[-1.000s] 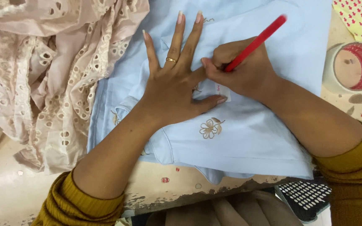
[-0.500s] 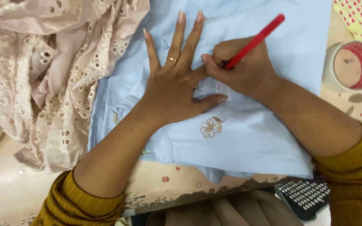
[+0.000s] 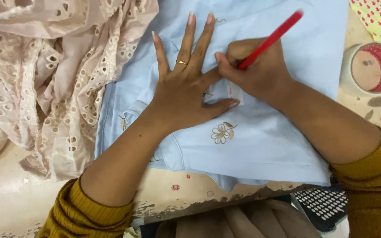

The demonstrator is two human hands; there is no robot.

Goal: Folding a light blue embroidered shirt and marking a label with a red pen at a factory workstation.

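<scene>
The light blue garment (image 3: pixel 261 145) covers the middle of the desk (image 3: pixel 14 207), its folded bottom edge hanging just past the worn front edge at 6 o'clock. Pink eyelet lace fabric (image 3: pixel 45 79) is bunched up against its left edge at 9 o'clock, so open room is pretty much only the bare corner at 7 o'clock. A tape roll (image 3: pixel 369 66) sits at 3 o'clock, just off the garment.

Compared with half a second back, basically nothing moved, maybe the red pencil (image 3: pixel 272 39) tilted a hair.

Left hand (image 3: pixel 186 94) lies flat, fingers spread, pressing the garment. Right hand (image 3: pixel 256 70) is curled tight around the pencil, tip down by a small white label (image 3: pixel 234 91), beside the left thumb.
</scene>
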